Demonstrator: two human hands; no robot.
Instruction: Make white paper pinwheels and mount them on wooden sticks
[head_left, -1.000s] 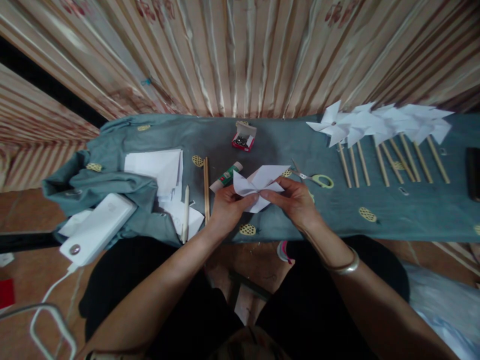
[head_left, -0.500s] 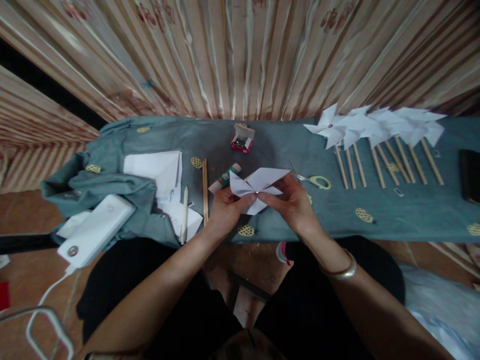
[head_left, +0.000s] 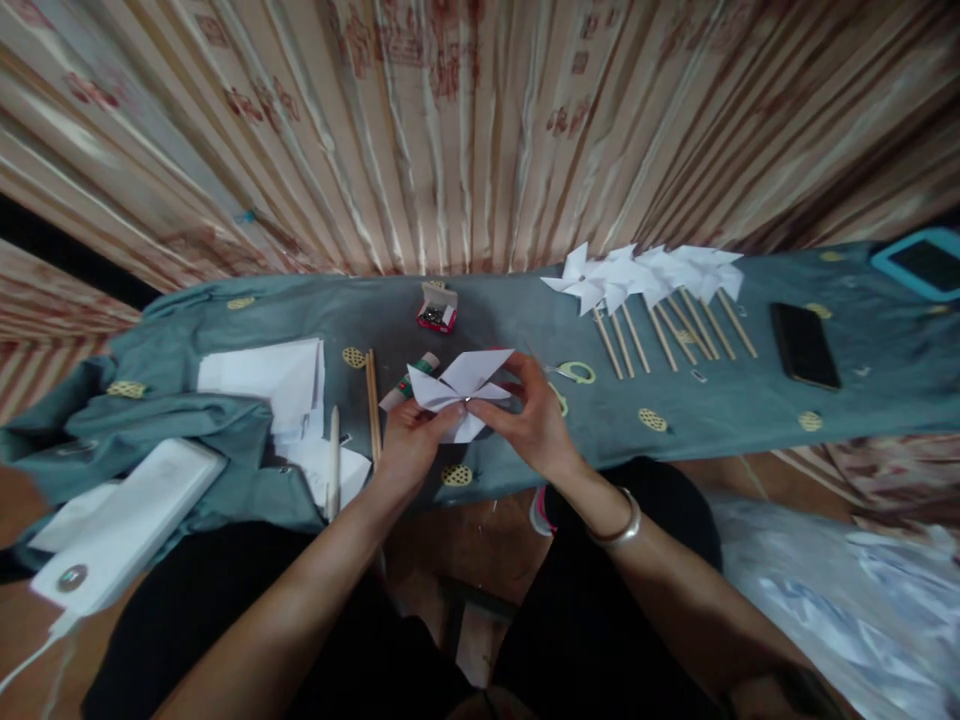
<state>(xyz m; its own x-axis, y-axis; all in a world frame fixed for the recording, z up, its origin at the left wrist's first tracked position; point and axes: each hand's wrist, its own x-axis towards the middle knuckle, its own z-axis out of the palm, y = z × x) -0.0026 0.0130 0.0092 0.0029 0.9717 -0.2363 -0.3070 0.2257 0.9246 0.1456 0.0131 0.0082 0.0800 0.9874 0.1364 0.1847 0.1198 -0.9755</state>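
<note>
A white paper pinwheel (head_left: 472,372) is held over the near edge of the cloth-covered table, with a small shiny pin at its centre. My left hand (head_left: 409,440) grips its lower left side, thumb close to the pin. From the right, my right hand (head_left: 534,415) pinches it too, the thumb at the centre and the fingers behind the blades. Just behind the left hand lies a glue stick (head_left: 420,375), partly covered by the paper. Scissors (head_left: 574,372) with pale green handles lie right of my right hand, partly hidden by it.
A small open box of pins (head_left: 437,308) stands at the back. Several finished pinwheels (head_left: 637,278) on sticks lie right. Left are wooden sticks (head_left: 373,405), paper sheets (head_left: 262,370), a white pen (head_left: 334,465) and a power bank (head_left: 131,525). A phone (head_left: 806,345) rests far right.
The camera view has swung to the right, so the table's contents sit further left and a blue-framed device shows. Both hands keep their hold on the pinwheel with little visible change.
</note>
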